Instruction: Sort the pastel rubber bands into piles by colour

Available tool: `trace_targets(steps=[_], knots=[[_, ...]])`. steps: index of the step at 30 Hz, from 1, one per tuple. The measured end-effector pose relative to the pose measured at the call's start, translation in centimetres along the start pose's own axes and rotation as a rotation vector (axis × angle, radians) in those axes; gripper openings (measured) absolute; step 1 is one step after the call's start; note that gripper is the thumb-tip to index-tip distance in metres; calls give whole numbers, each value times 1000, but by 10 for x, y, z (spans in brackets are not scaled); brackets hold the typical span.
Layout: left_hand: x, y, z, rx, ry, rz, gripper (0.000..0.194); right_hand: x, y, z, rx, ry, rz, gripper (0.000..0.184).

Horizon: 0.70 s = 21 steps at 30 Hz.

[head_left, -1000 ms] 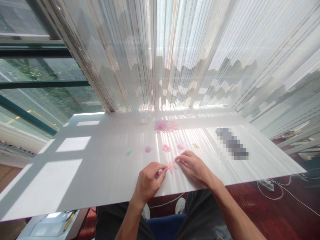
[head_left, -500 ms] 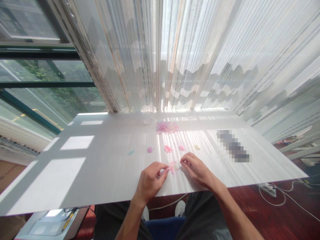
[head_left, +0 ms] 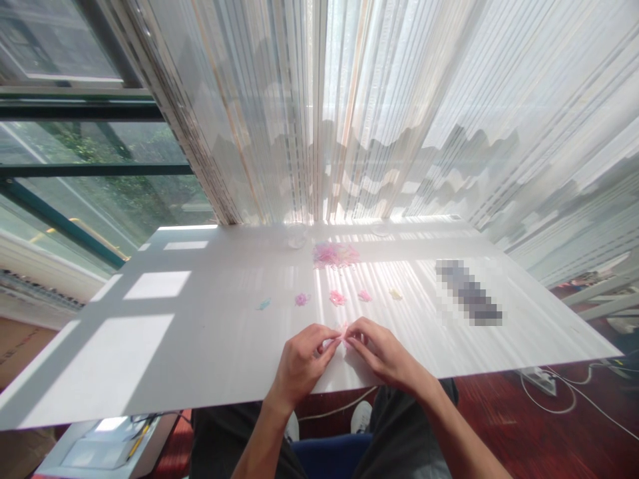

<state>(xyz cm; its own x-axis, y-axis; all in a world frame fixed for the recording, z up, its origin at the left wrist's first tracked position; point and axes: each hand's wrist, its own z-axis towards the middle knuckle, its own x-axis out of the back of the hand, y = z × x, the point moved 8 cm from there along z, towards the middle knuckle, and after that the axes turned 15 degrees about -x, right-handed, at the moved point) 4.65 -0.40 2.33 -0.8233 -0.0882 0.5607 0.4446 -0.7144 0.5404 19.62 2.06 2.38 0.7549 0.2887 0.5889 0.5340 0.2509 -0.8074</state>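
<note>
My left hand (head_left: 308, 356) rests at the table's near side, its thumb and fingertips pinched together at a small pile of thin pink and pale pieces (head_left: 344, 327). From the other side my right hand (head_left: 382, 344) meets it, also in a pinch, fingertips almost touching those of the left. What either pinch holds is too small to make out. Beyond the hands lies a row of little heaps sorted by colour: blue (head_left: 264, 304), purple (head_left: 302, 299), coral red (head_left: 337, 297), pink (head_left: 364, 295) and pale yellow (head_left: 395, 293). The hands hide most of the near pile.
A larger mixed pile of pink and lilac pieces (head_left: 335, 254) lies farther back on the white table (head_left: 219, 352). Near the curtain (head_left: 379, 120) are a clear round dish (head_left: 296, 236) and a flat clear disc (head_left: 382, 230). A blurred-out dark object (head_left: 469, 293) lies at right.
My right hand has moved left and slightly down, bringing its fingertips to those of my left hand over the near pile. My left hand has stayed nearly in place.
</note>
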Motion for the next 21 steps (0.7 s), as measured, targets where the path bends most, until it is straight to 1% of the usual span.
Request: trace_targets(steps=[3,6,11,15,21], knots=[[-1,-1,0,7,-8,0,13,0,3,-2,-19,21,25,14],[-1,-2,-1,12,-4,-3,12,1,6,-5,-21,89,53,14],[-1,-2,-1,16,-3,-5,13,0,10,-11,9,165,107,11],[-1,-1,-1,13,-7,-5,11,0,11,-11,26,188,91,9],[-1,-1,-2,12,-10,-8,10,0,12,-10,12,182,65,7]])
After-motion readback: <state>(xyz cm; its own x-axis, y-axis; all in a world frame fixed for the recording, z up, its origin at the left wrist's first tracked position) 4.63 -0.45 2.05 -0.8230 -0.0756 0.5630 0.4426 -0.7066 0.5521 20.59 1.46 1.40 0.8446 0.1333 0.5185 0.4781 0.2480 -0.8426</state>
